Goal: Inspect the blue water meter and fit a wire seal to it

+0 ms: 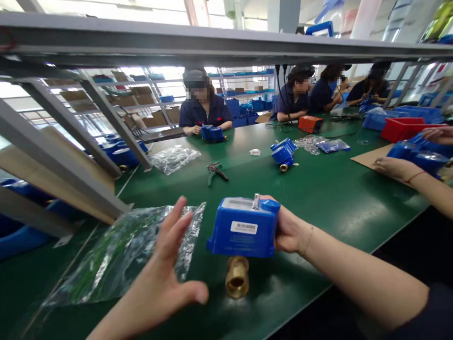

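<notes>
My right hand point(290, 231) grips a blue box-shaped water meter point(244, 226) by its right side, holding it just above the green table point(318, 198). A white barcode label faces me and a brass threaded fitting point(237, 277) hangs below it. My left hand point(166, 269) hovers flat with fingers spread over a stack of clear plastic bags point(120, 255) lying at the left, holding nothing.
Pliers point(216, 172) and another bag pile point(174, 158) lie farther back, with a second blue meter point(283, 153) mid-table. A co-worker's hands point(396, 167) handle blue meters on cardboard at right. Several seated people work along the far side. A grey steel frame point(71, 156) rises at left.
</notes>
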The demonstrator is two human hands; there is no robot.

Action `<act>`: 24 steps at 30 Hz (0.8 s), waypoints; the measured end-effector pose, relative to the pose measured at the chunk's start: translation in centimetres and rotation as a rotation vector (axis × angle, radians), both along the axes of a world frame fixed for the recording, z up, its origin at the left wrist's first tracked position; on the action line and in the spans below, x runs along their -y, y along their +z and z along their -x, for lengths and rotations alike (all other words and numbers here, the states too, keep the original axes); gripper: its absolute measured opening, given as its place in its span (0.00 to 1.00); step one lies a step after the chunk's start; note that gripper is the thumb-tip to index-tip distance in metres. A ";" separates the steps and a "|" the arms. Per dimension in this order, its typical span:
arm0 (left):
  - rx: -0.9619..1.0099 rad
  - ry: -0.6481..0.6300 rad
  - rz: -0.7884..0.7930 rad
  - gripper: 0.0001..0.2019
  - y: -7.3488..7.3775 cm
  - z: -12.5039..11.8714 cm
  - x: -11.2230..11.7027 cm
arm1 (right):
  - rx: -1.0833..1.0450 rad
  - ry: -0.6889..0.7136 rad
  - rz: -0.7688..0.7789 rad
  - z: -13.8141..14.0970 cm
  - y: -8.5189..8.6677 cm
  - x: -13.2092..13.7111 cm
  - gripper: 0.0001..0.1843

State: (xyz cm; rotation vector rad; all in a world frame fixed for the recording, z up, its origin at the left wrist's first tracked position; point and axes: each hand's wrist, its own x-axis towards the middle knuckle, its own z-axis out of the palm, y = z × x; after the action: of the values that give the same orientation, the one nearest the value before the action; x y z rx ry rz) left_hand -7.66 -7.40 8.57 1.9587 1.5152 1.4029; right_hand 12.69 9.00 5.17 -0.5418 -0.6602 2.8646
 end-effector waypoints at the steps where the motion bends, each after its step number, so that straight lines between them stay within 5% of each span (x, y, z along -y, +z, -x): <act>1: -0.005 -0.063 0.058 0.52 -0.1 -1.0 -0.8 | -0.015 0.036 0.002 -0.1 0.0 0.6 0.29; 8: 0.155 -0.216 0.119 0.48 0.0 -6.3 -3.7 | -0.042 0.062 -0.068 -2.3 0.4 1.5 0.36; 24: 0.106 -0.142 0.034 0.49 -0.1 -9.1 -4.0 | 0.015 0.112 -0.138 -4.7 1.0 0.2 0.35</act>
State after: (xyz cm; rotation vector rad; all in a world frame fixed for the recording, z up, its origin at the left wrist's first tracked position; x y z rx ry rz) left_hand 1.43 -3.37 8.52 1.8994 1.3175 1.3884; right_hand 17.40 8.75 6.21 -0.5216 -0.9099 2.8906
